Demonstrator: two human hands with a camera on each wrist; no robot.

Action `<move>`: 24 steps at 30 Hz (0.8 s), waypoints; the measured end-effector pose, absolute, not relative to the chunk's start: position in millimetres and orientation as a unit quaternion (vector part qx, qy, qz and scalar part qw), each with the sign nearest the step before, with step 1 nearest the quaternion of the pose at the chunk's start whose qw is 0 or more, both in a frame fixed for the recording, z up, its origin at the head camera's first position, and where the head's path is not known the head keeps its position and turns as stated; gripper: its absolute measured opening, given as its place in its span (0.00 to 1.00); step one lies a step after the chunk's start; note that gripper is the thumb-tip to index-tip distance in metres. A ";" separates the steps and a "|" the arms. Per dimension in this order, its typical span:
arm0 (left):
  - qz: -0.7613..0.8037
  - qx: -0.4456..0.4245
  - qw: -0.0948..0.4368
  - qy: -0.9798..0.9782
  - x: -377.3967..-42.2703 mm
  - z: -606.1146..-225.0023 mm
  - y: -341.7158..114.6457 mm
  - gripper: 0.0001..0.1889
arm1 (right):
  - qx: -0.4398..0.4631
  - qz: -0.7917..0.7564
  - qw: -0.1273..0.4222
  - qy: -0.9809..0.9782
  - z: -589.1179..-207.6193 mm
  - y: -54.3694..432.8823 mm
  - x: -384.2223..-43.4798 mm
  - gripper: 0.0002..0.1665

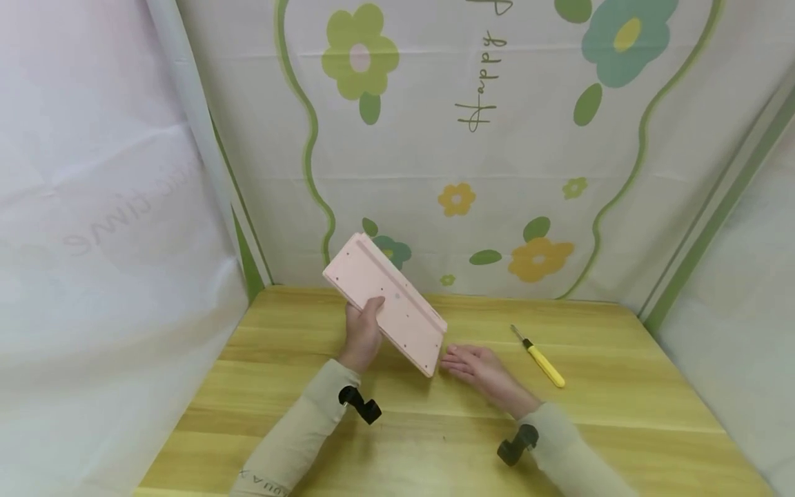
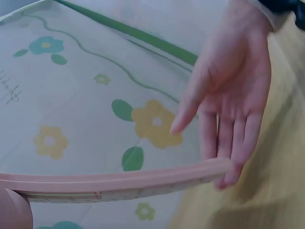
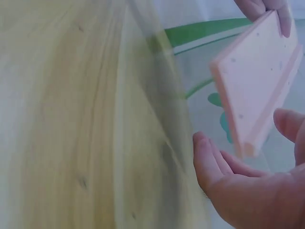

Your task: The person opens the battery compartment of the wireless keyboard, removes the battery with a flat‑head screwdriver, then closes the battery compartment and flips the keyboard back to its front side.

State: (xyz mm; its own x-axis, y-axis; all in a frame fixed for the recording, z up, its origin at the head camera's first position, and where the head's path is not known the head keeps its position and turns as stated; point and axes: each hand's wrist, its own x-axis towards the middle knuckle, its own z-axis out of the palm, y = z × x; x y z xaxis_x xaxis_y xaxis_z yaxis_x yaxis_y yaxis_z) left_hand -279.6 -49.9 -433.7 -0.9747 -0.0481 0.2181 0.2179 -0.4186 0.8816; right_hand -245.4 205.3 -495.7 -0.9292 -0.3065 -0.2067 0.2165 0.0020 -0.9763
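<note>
A pink keyboard (image 1: 397,314) is held tilted above the table, its flat underside with several small screw holes facing the head camera. A raised ridge runs along its far long edge. My left hand (image 1: 362,336) grips the near long edge, thumb on the underside; its other fingers are hidden behind. By the lower right corner is my right hand (image 1: 481,373), palm turned toward the keyboard, fingers extended and holding nothing. The right wrist view shows the right hand (image 3: 252,191) with thumb and fingers apart around the keyboard's (image 3: 257,86) near end.
A yellow-handled screwdriver (image 1: 539,357) lies on the wooden table (image 1: 447,449), to the right of the right hand. Behind the table hangs a white cloth (image 1: 410,152) printed with flowers, and more cloth walls (image 1: 112,276) close in both sides.
</note>
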 end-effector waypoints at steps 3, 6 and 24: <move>-0.884 -0.038 0.070 -0.461 -276.9 -437.8 -42.7 0.29 | -0.014 -0.730 0.174 0.661 -499.9 196.7 -245.7 0.40; -0.903 -0.007 0.055 -0.425 -272.3 -443.5 -36.8 0.32 | 0.013 -0.763 0.162 0.626 -502.1 189.5 -245.0 0.37; -0.862 -0.003 -0.025 -0.507 -292.6 -455.6 -103.8 0.24 | 0.050 -0.766 0.108 0.631 -474.7 236.1 -252.1 0.37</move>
